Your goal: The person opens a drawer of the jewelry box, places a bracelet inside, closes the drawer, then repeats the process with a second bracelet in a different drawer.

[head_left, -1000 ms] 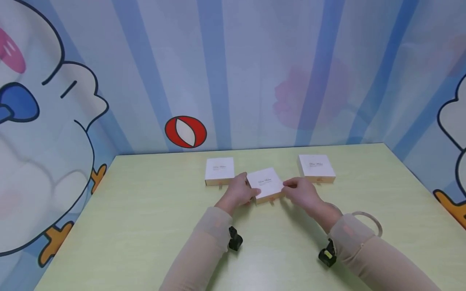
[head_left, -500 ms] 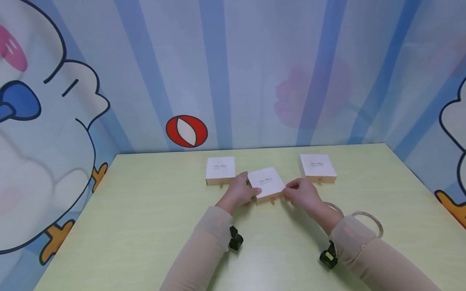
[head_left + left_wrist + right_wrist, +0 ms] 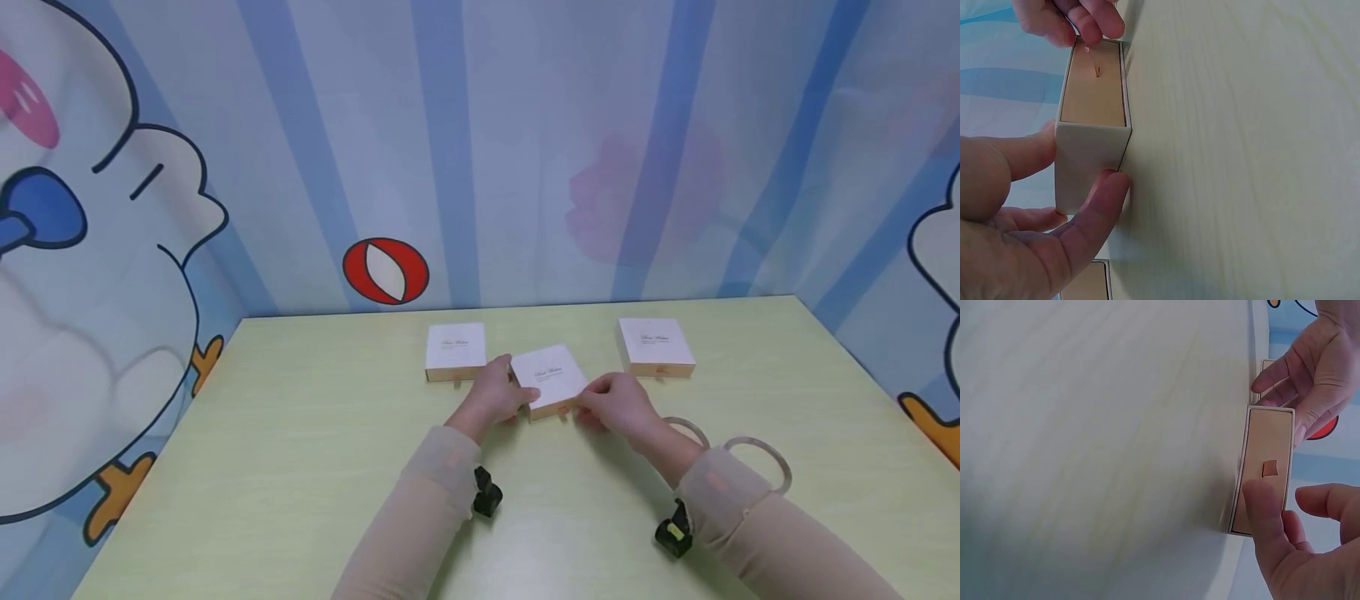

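Note:
A white drawer-style gift box with thin script on its lid lies at the middle of the table, turned slightly. My left hand grips its left end, thumb near the front and fingers behind, as the left wrist view shows around the white sleeve. My right hand is at the box's front right corner. In the right wrist view one digit lies over the tan drawer front, just beside its small ribbon tab, while another finger stands apart from the box.
Two similar white boxes stand farther back on the pale table: one left box behind my left hand, one right box behind my right. A striped cartoon backdrop rises along the table's back edge.
My right hand has shifted slightly left and toward the front of the box, from its right side to the front corner. The left hand and the box have stayed in place.

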The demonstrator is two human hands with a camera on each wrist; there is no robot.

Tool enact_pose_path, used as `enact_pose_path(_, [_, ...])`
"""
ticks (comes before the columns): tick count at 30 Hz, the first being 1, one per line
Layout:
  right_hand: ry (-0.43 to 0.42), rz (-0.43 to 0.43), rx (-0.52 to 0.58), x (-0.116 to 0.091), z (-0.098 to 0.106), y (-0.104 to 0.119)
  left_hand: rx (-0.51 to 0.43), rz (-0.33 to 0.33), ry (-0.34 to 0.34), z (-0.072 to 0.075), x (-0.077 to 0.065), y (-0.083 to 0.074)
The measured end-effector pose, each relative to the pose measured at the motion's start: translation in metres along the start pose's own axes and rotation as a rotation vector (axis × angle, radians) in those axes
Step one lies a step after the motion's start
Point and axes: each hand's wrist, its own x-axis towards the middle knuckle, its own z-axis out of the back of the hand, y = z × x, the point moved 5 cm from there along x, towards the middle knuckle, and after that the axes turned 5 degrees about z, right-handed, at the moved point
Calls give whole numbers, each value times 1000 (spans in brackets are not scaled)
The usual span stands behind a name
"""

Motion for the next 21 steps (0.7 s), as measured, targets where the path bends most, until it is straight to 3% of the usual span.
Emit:
enact_pose_path(8, [34,-18,60,0,-8,-3,-9,15,-1,0,-1,0])
enact_pose_path(21, [93,-37,18,-3,-17,-3,-14,-4,-1,0,1,1])
